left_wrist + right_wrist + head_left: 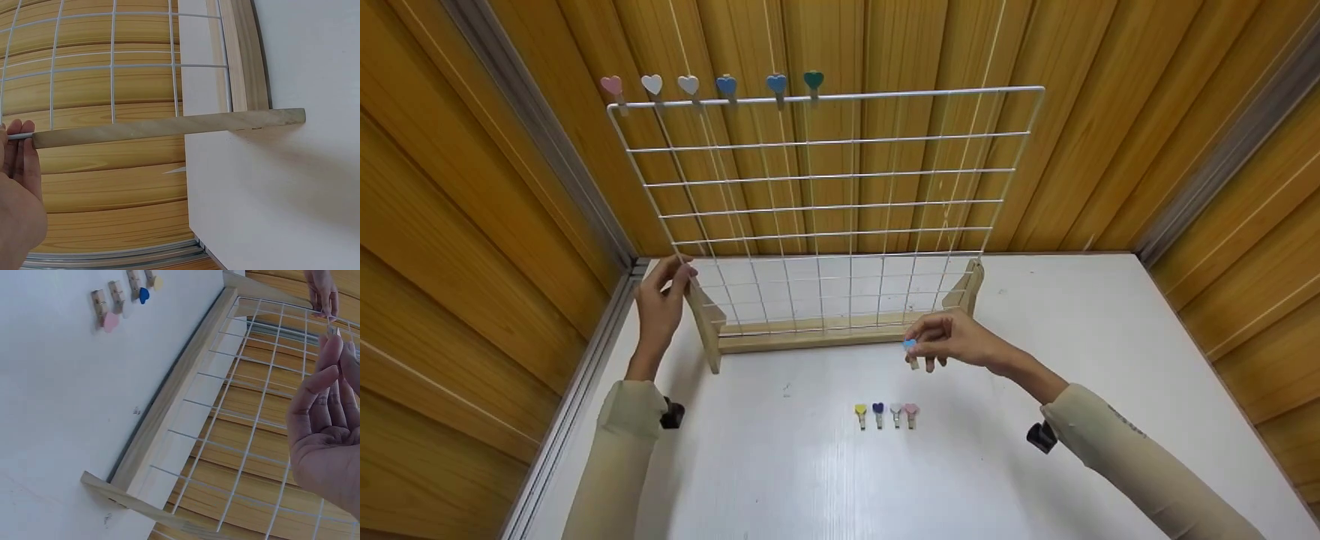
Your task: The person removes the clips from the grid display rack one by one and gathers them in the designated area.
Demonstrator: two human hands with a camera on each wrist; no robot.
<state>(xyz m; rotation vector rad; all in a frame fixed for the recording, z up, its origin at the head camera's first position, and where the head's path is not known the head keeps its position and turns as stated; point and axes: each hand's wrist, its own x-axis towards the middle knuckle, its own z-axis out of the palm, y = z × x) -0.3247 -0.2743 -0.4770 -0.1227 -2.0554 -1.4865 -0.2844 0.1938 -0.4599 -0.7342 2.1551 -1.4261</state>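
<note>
- Wood-grain panels (457, 187) surround a white tabletop (780, 465) and meet it along its far edge.
- Near that far edge, closer to the tabletop's left edge than its right, a white wire rack (915, 93) rises from a wooden stand (810, 342), whose front bar runs roughly parallel to the far edge.
- The right hand (954, 339) has thumb and finger clamped on a light-blue heart clip (910, 345), held above the tabletop just in front of the stand's right end. Its heart points toward the far edge, its wooden end toward the near one; the long axis leans only slightly. Fingers hide most of it from the right wrist.
- The left hand (661, 294) has thumb and fingers clamped on the rack's left side wire, at the top of the stand's left leg.
- Between stand and near edge lie a yellow clip (861, 411), a dark-blue clip (878, 409), a whitish clip (895, 410) and a pink clip (911, 410), side by side, hearts toward the far edge, long axes nearly parallel.
- Six upright clips (726, 85) line the rack's top rail from its left corner, hearts upward: pink, two white, two blue, green.
</note>
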